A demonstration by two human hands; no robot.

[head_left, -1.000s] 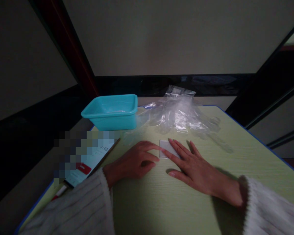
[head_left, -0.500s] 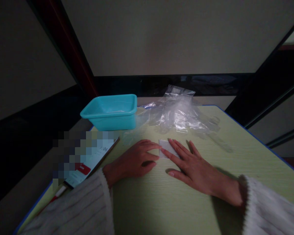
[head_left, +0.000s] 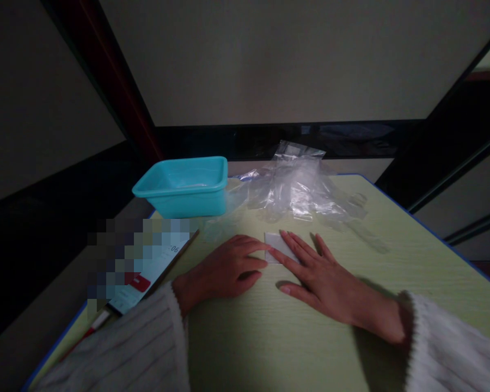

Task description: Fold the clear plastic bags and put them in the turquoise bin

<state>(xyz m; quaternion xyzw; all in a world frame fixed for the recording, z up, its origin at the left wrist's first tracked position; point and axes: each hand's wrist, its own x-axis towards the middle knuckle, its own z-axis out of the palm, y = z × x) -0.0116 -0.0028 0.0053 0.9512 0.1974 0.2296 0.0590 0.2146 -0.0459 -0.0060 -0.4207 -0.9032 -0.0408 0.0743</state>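
White and flat, the square point(head_left: 274, 240) lies near the middle of the table point(head_left: 228, 348), well apart from the edges that show. Head view is all I have. My right hand point(head_left: 316, 275) is spread wide, palm down, fingers resting over the square's right part and thumb out to the near side; it seems to pin rather than grip. My left hand point(head_left: 228, 267) is half curled, with a modest gap between thumb and forefinger, and I see nothing held there. The two forefingers meet at the square's left edge; whether the left one touches the square itself, I cannot tell.

Slip worries me first: if the right fingers ease while the left ones push, the square could skid toward the table's right edge or twist out of line. Crowded fingertips hide part of its left edge, and the light is dim, so I could miss that.

See-through plastic point(head_left: 298, 190) is heaped along the far edge, looking light enough to cling or slide if my fingers brush it. The tub point(head_left: 188, 201) sits by the far left corner. My left sleeve point(head_left: 139, 348) overlaps the phone point(head_left: 147, 277) in view, so a careless elbow could nudge that over the left edge.
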